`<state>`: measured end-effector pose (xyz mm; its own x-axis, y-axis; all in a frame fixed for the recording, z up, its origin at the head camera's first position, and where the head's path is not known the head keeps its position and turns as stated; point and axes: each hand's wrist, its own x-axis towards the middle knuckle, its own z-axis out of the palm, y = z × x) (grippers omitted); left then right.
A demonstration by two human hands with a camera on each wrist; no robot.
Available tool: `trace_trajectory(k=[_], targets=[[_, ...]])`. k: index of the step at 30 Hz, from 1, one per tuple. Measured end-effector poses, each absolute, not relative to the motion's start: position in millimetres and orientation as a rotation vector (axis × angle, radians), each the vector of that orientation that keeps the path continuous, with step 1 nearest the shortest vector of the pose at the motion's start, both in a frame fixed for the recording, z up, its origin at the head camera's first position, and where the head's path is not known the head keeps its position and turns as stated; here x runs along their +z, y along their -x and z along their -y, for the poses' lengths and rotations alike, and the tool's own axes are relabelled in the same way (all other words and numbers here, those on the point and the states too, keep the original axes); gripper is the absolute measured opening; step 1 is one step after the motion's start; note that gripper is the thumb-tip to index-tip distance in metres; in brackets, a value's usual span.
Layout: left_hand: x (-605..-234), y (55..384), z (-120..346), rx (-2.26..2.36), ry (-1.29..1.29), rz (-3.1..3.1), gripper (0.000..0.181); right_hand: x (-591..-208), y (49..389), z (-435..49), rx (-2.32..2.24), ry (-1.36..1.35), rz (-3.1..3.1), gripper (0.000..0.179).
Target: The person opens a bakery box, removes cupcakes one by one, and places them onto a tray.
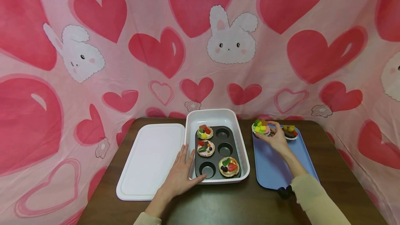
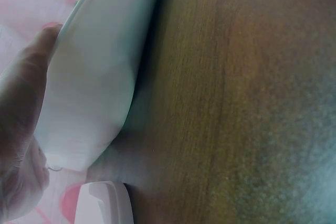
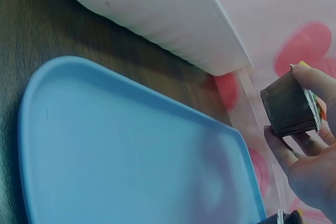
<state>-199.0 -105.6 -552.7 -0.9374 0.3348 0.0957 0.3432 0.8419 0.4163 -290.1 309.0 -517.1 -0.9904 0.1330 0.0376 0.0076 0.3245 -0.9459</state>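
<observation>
Hanging in right hand (image 1: 277,141), cupcake (image 1: 260,127), left hand (image 1: 180,175) well apart

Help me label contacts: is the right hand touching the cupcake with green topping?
Touching: the right wrist view shows the right hand gripping the cupcake between thumb and fingers.

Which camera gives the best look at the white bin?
The head view: it shows the white bin from above, with the muffin tin inside. The left wrist view shows mainly its outer wall, close up; the right wrist view, only a cropped stretch of that wall.
</observation>
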Motion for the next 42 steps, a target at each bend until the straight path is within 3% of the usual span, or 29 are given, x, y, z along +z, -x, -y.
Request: trace_trajectory(k=[18,42], targets=[[-554,199,106,-0.686,0.546,3.015,0.113,-535,299,-324,1.737,0.193,2.440,0.079],[-555,200,106,-0.674,0.558,2.983,0.112,-548,311,-329,1.378,0.217,2.576,0.080]])
